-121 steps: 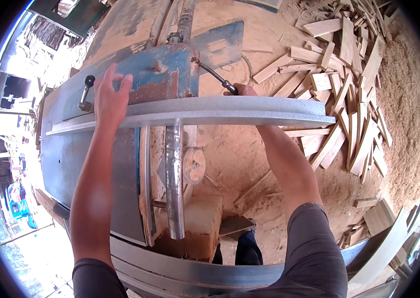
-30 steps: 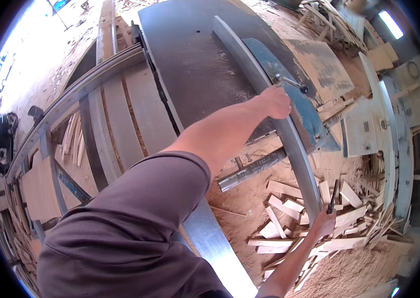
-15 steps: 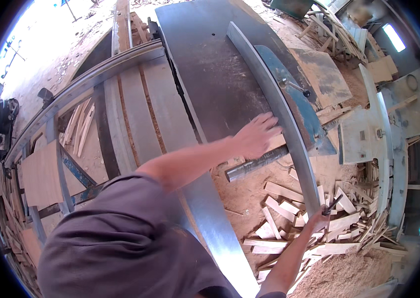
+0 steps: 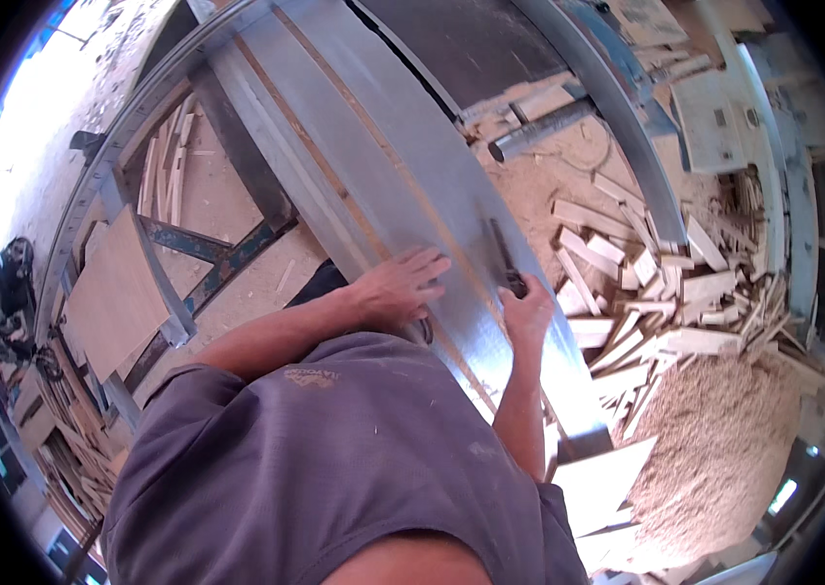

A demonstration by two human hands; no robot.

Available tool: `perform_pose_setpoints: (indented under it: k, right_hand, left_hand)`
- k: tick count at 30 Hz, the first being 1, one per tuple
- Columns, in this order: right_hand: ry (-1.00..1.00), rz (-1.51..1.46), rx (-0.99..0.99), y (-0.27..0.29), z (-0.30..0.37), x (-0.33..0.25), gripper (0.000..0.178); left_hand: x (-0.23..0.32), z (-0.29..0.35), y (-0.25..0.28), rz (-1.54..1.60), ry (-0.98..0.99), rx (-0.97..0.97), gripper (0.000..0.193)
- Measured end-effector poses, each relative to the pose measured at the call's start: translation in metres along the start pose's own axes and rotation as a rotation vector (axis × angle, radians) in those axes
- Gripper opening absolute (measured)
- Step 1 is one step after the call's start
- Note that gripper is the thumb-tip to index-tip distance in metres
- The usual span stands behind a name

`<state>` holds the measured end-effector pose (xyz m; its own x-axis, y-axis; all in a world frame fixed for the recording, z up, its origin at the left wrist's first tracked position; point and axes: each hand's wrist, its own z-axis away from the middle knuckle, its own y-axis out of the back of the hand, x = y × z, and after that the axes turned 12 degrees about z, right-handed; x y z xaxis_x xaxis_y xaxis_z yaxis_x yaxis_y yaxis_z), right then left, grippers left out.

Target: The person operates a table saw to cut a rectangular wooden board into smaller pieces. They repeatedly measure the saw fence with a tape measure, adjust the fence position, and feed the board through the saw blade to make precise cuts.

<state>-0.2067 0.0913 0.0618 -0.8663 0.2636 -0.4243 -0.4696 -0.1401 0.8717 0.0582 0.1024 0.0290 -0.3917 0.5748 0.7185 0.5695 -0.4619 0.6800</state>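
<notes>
My right hand (image 4: 528, 304) grips a slim dark hand tool (image 4: 503, 249), its long narrow end pointing away from me over the grey metal saw table (image 4: 476, 210). The tool's exact kind does not show clearly. Close to the near left side of this table, my left hand (image 4: 401, 289) hovers with fingers loosely apart and nothing between them. Two brownish grooves run lengthwise along the table. Beyond, to the right, stands a long metal fence (image 4: 617, 107), apart from both hands.
A round metal bar (image 4: 541, 130) juts out beside the fence. Many wood offcuts (image 4: 695, 292) and a sawdust heap (image 4: 724, 448) lie on the floor at right. A wooden board (image 4: 120, 297) and metal frame (image 4: 227, 258) stand at left.
Both hands have come back from the fence toward my body. My right hand has left the fence's near end, carrying the dark tool over the table. The view has shifted nearer to me.
</notes>
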Motion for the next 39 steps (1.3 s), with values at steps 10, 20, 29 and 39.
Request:
perform_pose_setpoints:
  k: [10,20,29,39]
  right_hand:
    - [0.366,0.326,0.214,-0.047,0.067,-0.026,0.049]
    - [0.075,-1.105,-0.377,-0.065,0.06,-0.165,0.023]
    - [0.066,-0.981,-0.396,-0.077,-0.003,-0.212,0.03]
    - [-0.066,-1.225,-0.708,-0.092,-0.096,-0.269,0.044]
  left_hand:
    - [0.018,0.032,-0.008,0.584,0.473,0.645,0.028]
    - [0.024,0.04,0.078,1.674,0.432,0.855,0.028]
    - [-0.032,0.046,0.124,1.667,0.453,0.903,0.032]
    - [-0.1,0.049,0.225,0.834,0.574,0.475,0.033]
